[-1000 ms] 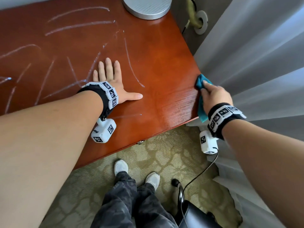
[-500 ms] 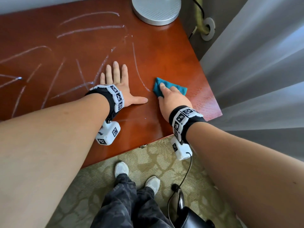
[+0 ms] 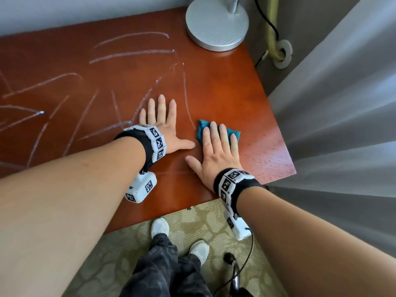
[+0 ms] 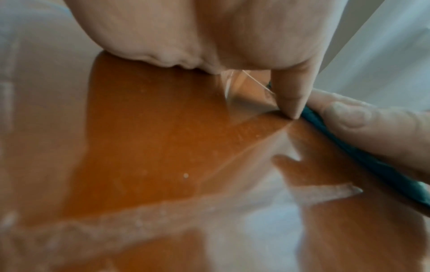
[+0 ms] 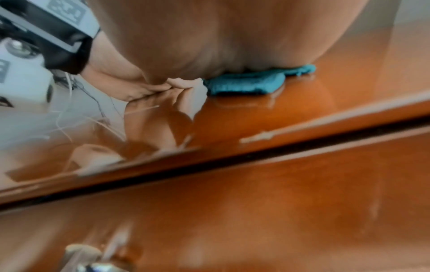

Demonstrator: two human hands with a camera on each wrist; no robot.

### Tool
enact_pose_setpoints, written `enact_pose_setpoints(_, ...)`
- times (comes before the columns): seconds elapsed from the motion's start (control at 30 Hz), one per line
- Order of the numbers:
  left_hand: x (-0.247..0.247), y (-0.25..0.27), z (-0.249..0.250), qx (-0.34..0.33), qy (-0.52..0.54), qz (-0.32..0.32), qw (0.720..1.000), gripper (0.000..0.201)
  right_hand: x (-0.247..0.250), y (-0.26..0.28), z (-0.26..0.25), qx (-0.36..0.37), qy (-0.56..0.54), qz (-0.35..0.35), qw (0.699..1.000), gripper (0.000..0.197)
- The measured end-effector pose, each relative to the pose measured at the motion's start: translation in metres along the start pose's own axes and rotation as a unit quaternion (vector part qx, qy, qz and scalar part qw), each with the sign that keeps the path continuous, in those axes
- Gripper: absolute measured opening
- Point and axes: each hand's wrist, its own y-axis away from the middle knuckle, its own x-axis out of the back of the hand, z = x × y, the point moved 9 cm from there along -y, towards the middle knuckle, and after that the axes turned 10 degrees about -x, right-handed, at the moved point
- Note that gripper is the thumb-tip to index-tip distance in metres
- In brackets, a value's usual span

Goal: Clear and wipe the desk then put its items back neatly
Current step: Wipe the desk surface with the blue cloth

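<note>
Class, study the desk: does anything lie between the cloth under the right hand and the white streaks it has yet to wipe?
Yes. The left hand rests flat on the desk, directly left of the teal cloth pressed by the right hand. Most white streaks lie beyond it; only one streak beside the cloth is unobstructed.

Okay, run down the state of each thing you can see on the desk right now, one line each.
Desk: streaked with wet wipe marks on the left part.
Teal cloth: flat on the desk, pressed under the right hand.
Right hand: fingers straight, pressing the cloth.
Left hand: flat on the desk, fingers spread.
Lamp base: standing at the back corner.
</note>
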Motion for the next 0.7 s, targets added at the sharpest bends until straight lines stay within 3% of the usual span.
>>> enact_pose_setpoints(0.1, -0.001, -0.002, -0.003, 0.004, 0.023, -0.003, 1.000, 0.111, 0.000, -0.005, -0.003, 0.010, 0.015, -0.011, 1.000, 0.092)
enact_pose_setpoints(0.33, 0.028, -0.002, -0.009, 0.008, 0.081, -0.055, 0.995, 0.085, 0.010, -0.032, -0.013, 0.003, 0.012, -0.046, 0.999, 0.091)
enact_pose_setpoints(0.43, 0.070, -0.013, -0.039, -0.011, 0.106, 0.028, 0.994, 0.083, 0.017, -0.048, -0.019, 0.000, 0.010, -0.043, 0.999, 0.092)
enact_pose_setpoints(0.5, 0.093, -0.027, -0.073, 0.014, 0.108, 0.068, 0.992, 0.085, 0.022, -0.064, -0.026, -0.001, 0.009, -0.051, 0.999, 0.092)
enact_pose_setpoints(0.7, 0.126, -0.081, -0.140, 0.099, 0.123, 0.085, 0.984, 0.106, 0.048, -0.126, -0.048, -0.003, 0.008, -0.051, 0.999, 0.093)
